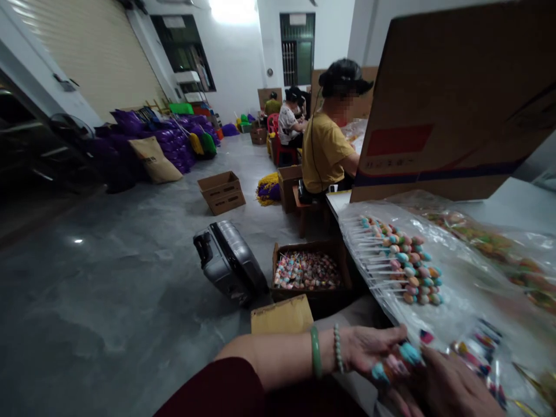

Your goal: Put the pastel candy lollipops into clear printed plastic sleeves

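Note:
At the lower right, my left hand [369, 350], with a green bangle and a bead bracelet above it, is closed around a blue-and-pink marshmallow candy stick [395, 366]. My right hand [460, 382] is blurred at the candy's other end, its fingers curled in; what they pinch is hidden. A small printed label [426, 336] shows between the hands. Beyond them, rows of pastel marshmallow sticks [408, 260] on white sticks lie on a clear plastic sheet [460, 289]. Printed wrappers [482, 347] lie just past my right hand.
A cardboard panel [434, 116] stands on the table. On the floor are a box of wrapped candies [308, 269], a grey suitcase [230, 255], a wooden stool [282, 315] and an open carton [221, 194]. A person in yellow [328, 145] sits ahead; others sit farther back.

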Demonstrator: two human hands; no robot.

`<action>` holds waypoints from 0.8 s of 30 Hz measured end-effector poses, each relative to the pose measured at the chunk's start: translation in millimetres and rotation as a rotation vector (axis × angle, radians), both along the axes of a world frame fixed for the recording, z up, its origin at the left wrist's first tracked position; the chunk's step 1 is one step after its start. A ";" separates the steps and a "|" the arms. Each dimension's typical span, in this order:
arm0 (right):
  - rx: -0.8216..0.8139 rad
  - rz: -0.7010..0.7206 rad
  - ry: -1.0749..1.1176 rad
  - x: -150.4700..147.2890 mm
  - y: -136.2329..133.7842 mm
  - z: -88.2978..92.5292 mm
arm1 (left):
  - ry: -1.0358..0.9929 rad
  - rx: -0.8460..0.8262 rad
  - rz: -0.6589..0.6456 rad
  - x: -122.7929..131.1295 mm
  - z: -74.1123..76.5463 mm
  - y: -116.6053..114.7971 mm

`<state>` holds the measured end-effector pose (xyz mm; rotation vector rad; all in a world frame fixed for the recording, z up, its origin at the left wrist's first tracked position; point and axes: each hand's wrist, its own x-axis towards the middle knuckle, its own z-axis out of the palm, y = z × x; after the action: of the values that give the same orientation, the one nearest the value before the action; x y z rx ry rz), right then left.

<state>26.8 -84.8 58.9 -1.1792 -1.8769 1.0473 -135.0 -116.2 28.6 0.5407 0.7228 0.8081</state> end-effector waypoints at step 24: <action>0.057 -0.196 -0.688 -1.5 26.4 -33.4 | 2.269 0.297 0.025 -125.7 -18.1 -22.7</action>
<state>25.3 -58.3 25.5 -1.8027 -2.2035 0.4998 -260.7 -138.9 10.5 1.7023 2.6399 -0.0754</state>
